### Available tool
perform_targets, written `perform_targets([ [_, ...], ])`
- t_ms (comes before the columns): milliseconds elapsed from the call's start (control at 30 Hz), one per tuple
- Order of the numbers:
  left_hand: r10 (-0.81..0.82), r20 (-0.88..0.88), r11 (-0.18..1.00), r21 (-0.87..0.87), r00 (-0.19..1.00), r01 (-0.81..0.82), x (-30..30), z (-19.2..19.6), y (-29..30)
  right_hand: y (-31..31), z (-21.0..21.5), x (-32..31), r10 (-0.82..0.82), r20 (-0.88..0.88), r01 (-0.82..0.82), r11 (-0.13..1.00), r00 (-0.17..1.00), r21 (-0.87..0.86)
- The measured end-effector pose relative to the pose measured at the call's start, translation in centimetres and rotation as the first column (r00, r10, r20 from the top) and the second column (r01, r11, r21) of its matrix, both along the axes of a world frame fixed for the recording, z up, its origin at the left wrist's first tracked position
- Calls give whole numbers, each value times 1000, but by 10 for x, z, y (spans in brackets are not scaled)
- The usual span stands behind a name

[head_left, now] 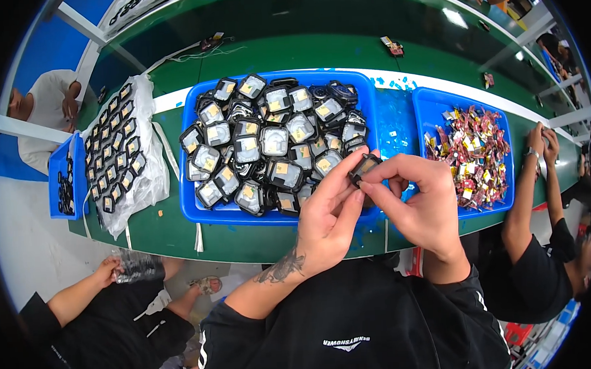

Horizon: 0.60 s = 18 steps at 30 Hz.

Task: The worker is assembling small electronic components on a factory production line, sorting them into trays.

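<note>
A small black square-cornered casing [365, 168] is held up between my two hands, over the right front corner of a large blue tray [283, 215]. My left hand [330, 213] grips its left side, fingers closed around it. From the right, the thumb and fingertips of my right hand [418, 195] pinch its lower edge. What lies inside the casing is too small to make out. Heaped in the tray are many similar black casings [274, 140] with clear or grey faces and tan patches.
Right of my hands stands another blue tray [465, 211] of small red circuit boards [472, 157] with yellow parts. Black casings lie in rows on a white plastic sheet [154, 184] at left. People sit on both sides along the green table [245, 243].
</note>
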<state>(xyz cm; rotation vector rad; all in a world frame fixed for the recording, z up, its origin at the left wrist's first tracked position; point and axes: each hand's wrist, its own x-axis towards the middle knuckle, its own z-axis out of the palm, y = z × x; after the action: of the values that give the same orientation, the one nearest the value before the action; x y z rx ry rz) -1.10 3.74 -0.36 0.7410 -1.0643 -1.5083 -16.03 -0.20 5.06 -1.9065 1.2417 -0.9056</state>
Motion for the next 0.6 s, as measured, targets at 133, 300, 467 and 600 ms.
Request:
perform_targets([
  [133,-22,-27,998,51,999,23,0,0,1,1,3,-3,-16,28,14,996,999,88],
  [300,-25,9,999,39,1000,25,-1,0,3,0,-1,-4,-12,23,10,997,1000,75],
  [467,25,277,1000,-1,961,-25,5,-4,9,-3,5,-5,-5,-41,12,987,999,160],
  [600,61,242,998,-41,968,-52,3,-4,11,-1,3,-9,1,-68,11,984,998,177],
])
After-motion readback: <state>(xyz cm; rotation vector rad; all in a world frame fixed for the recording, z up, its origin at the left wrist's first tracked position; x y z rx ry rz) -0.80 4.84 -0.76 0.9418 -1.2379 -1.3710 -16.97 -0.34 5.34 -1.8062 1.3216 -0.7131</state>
